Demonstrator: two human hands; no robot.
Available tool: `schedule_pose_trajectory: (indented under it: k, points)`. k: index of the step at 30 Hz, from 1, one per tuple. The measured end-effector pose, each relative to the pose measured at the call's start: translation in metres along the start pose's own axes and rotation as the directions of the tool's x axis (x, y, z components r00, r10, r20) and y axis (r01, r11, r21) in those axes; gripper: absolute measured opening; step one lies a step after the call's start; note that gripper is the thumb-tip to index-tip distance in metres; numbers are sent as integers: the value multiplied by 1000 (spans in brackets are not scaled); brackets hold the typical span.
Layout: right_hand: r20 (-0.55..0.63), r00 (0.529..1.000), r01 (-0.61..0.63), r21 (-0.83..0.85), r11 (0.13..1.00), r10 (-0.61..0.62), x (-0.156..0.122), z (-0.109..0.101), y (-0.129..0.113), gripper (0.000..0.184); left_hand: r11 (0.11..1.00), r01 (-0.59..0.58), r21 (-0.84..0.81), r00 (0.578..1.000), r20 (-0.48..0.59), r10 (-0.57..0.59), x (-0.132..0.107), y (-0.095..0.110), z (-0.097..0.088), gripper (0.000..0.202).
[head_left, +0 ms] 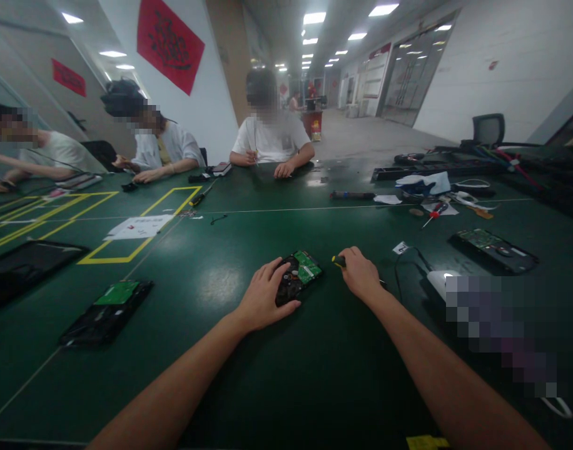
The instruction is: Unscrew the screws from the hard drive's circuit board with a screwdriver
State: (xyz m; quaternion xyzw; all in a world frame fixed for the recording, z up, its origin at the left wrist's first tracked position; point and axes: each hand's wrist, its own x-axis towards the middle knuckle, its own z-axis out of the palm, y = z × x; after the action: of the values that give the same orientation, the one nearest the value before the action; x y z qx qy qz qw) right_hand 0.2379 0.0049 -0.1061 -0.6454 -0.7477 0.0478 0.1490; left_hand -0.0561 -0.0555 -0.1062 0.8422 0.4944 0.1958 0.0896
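Observation:
In the head view a hard drive with a green circuit board lies on the green table in front of me. My left hand grips its left side, the fingers over the top and the thumb along the near edge. Just right of the drive, apart from it, my right hand is closed around a screwdriver with a yellow and black handle. The handle's end pokes out to the left of the fist, and a bit of the shaft seems to show at its right. Most of the screwdriver is hidden by the fingers.
Another hard drive lies at left, and a third drive at right. A black cable and a blurred-out device are beside my right arm. Tools and wires, including a red screwdriver, lie farther back. Several people sit across the table.

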Motion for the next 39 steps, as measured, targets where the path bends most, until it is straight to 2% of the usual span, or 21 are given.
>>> schedule_pose_trajectory:
  k: [4, 8, 14, 23, 33, 39]
  points:
    - [-36, 998, -57, 56, 997, 59, 1, -1, 7, 21, 1000, -2, -11, 1000, 0, 2, 0, -4, 1, 89]
    - [-23, 997, -77, 73, 994, 79, 2, -2, 17, 23, 999, -7, -31, 1000, -5, 7, 0, -7, 1, 89]
    - [-8, 1000, 15, 22, 1000, -15, 3, -1, 23, 27, 998, -10, -55, 1000, -12, 9, -1, -11, 0, 88]
    - [9, 1000, 8, 8, 1000, -9, 4, -2, 23, 15, 997, -10, -78, 1000, -23, 9, -2, -11, 0, 86]
    - [14, 1000, 27, 49, 998, -28, -4, -5, 16, 21, 998, -7, -65, 1000, -18, 6, 0, -7, -2, 86]
    - [16, 999, 44, 18, 999, -44, -3, -2, 8, 16, 998, 3, -55, 1000, -27, -4, 0, -8, 0, 84]
